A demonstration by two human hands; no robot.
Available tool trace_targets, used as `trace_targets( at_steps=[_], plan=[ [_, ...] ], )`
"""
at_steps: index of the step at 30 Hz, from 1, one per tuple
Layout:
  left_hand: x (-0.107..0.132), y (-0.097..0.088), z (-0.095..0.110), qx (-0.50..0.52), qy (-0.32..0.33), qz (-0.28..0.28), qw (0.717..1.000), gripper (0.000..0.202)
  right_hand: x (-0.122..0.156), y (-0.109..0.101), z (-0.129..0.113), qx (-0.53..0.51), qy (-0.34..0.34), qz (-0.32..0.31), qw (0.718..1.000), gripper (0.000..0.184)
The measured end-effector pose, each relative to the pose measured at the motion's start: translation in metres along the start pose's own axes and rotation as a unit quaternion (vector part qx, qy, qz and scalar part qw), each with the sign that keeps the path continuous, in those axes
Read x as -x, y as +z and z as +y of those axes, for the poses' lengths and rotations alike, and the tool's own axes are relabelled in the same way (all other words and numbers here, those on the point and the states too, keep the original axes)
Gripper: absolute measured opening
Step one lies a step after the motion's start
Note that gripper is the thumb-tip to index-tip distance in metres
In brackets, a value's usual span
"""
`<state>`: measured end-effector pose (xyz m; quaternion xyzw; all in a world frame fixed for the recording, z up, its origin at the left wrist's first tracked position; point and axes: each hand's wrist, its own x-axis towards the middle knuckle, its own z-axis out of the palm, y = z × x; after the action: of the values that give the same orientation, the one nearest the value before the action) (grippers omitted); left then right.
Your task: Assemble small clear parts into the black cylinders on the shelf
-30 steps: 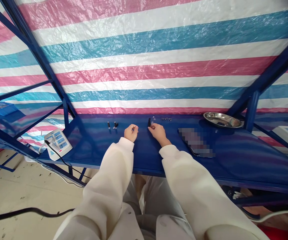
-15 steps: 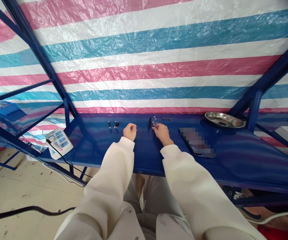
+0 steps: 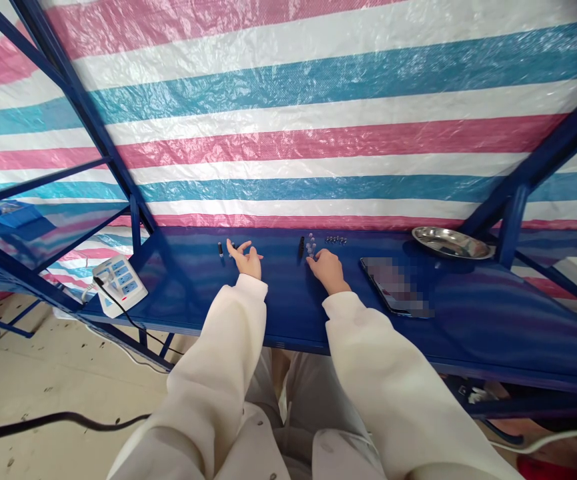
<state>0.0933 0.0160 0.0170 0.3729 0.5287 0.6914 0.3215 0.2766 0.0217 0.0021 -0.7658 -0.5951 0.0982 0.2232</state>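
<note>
My left hand [image 3: 249, 260] is open, its fingers spread over the left part of the blue table. Beside its fingertips stands a small black-topped cylinder [image 3: 221, 249]; more dark pieces are partly hidden behind the fingers. My right hand [image 3: 327, 268] is closed, fingertips together and low over the table, and what they hold, if anything, is too small to make out. Just beyond those fingertips lie several small clear pieces [image 3: 311, 244]. A cluster of black pieces [image 3: 301, 247] is left of them, and a row of small shiny pieces [image 3: 336, 240] lies to the right.
A phone-like dark slab [image 3: 393, 290] lies right of my right hand. Farther right sits a steel dish [image 3: 452, 243]. A white power strip [image 3: 119, 285] with a black cable is at the left end of the blue table [image 3: 288, 313]. Striped sheeting [image 3: 298, 140] hangs behind.
My left hand has moved left toward the black-topped pieces, and its curled fingers have spread. My right hand has drawn slightly back from the clear pieces.
</note>
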Motion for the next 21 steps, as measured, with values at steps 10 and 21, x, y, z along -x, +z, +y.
trace_targets(
  at_steps=[10,21],
  plan=[
    [-0.015,-0.002,-0.008,0.124,-0.154,-0.007,0.980,0.094,0.018,-0.012,-0.016,0.011,-0.056,0.029,0.998,0.035],
    [-0.020,-0.004,-0.011,0.166,-0.178,0.063,0.968,0.043,0.022,-0.008,-0.017,-0.046,-0.104,0.080,0.990,0.037]
  ],
)
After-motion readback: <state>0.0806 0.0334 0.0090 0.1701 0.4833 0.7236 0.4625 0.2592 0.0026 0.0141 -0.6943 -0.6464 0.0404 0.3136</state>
